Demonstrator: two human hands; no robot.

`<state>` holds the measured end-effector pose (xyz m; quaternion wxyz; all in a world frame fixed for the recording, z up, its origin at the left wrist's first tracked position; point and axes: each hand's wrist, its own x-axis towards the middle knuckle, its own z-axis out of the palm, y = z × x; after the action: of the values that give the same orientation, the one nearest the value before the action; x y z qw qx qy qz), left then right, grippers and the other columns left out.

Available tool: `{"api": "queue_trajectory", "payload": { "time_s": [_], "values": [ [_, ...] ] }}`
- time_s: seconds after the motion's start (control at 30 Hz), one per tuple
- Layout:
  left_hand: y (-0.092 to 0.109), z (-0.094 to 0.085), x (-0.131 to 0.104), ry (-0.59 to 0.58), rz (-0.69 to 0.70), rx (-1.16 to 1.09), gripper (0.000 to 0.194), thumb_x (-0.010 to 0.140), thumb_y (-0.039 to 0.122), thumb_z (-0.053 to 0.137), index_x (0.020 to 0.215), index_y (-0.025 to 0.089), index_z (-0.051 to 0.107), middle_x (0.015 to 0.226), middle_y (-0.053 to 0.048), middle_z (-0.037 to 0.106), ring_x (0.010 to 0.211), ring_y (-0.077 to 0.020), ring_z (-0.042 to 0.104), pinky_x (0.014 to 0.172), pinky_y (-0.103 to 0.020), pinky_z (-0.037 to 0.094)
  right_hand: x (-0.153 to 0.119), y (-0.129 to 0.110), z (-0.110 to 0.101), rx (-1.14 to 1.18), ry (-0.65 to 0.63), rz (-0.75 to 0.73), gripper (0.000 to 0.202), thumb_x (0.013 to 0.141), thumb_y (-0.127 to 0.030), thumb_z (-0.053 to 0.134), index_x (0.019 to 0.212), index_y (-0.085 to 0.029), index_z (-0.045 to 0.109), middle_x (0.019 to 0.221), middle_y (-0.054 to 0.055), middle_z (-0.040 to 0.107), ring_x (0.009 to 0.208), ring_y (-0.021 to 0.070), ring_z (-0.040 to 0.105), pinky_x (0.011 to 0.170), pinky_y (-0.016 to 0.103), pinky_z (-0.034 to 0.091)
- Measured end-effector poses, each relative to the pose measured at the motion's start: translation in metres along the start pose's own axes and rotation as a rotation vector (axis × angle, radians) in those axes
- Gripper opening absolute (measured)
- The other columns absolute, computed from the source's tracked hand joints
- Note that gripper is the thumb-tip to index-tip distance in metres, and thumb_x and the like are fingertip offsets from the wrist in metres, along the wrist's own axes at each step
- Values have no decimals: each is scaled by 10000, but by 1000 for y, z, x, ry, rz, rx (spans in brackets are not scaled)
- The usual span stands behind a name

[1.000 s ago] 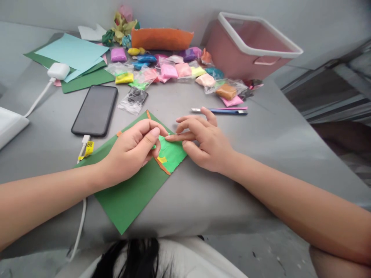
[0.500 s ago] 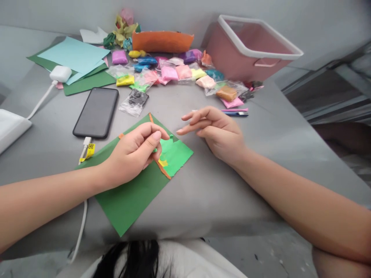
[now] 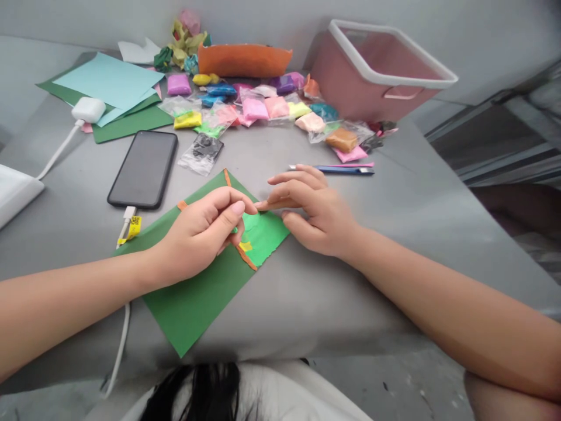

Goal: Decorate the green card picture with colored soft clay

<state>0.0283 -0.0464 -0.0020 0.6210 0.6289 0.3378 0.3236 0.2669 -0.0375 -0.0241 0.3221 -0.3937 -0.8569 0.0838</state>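
Shows the right hand (image 3: 322, 216) back at the far edge of the green clay (image 3: 268, 237), forefinger tip just beside the fingertips of the left hand (image 3: 204, 228); half a second ago, held clear to the right. Suggests resumed pressing or smoothing of that edge. Find the clay below both sets of fingertips, on one corner of the green paper (image 3: 188, 310). Note right fingers loosely spread, nothing visibly gripped; left fingers narrow, thumb against bent forefinger. Cannot confirm a scrap inside that pinch, nor firm pressure under the right forefinger. Partly hidden behind the right fingers: blue knife (image 3: 346, 170).
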Motion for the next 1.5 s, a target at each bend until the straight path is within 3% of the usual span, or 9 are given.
{"api": "queue_trajectory", "payload": {
  "time_s": [0.17,0.33,0.6,0.87,0.97,1.13,1.3,1.37,1.5],
  "values": [
    [0,0,0,-5,7,26,193,1056,339,457,1014,198,582,655,58,522,510,-63,411,490,-179,370,-1,-6,2,-182,54,-30,290,760,-66,484,960,-269,534,939,3,767,976,233,674,1152,477,370],
    [0,0,0,5,20,93,195,1056,335,456,1014,196,585,675,53,532,541,-68,440,529,-185,395,-2,-5,1,-238,82,-60,307,755,-45,505,948,-283,523,833,-22,747,896,233,659,1142,506,361],
    [1,0,0,15,10,125,213,1050,367,455,1022,199,583,674,43,541,542,-85,448,533,-207,394,-4,-9,-6,-207,11,-10,210,793,-173,551,937,-320,593,797,3,711,870,277,639,1174,576,297],
    [1,1,1,18,11,124,199,1049,354,459,1011,198,577,679,46,534,550,-81,456,531,-200,391,-8,-6,-11,-231,-17,-121,263,794,-203,552,999,-334,650,675,-8,634,870,265,654,1155,596,321],
    [2,1,1,13,5,112,198,1053,349,456,1014,198,578,685,47,532,556,-78,459,537,-195,394,-9,-5,-12,-203,-20,-165,275,782,-192,575,1006,-329,657,647,-11,631,916,280,677,1158,611,311],
    [2,1,0,16,1,111,204,1050,358,458,1009,198,579,675,46,529,554,-84,457,536,-202,394,-10,-6,-15,-70,-119,-87,288,753,-204,611,1002,-342,657,725,-15,705,1102,318,682,1228,618,209],
    [2,1,1,22,0,125,210,1048,363,457,1003,200,582,671,45,530,546,-83,452,535,-202,392,-9,-1,-10,347,23,313,292,740,-106,493,950,-284,590,992,-3,782,1121,275,716,1095,562,457],
    [2,1,1,26,-7,125,206,1046,357,455,1004,198,580,665,45,528,543,-85,449,531,-204,390,-9,1,-9,463,63,402,320,723,-81,472,956,-281,562,1021,-3,786,1201,267,690,1070,534,493],
    [2,3,2,22,-3,127,209,1043,362,455,1002,197,577,658,48,523,530,-84,439,520,-205,382,-10,-1,-9,319,-11,191,381,710,-65,492,1010,-289,559,1034,7,804,1336,268,594,1151,543,419]
  ]
}}
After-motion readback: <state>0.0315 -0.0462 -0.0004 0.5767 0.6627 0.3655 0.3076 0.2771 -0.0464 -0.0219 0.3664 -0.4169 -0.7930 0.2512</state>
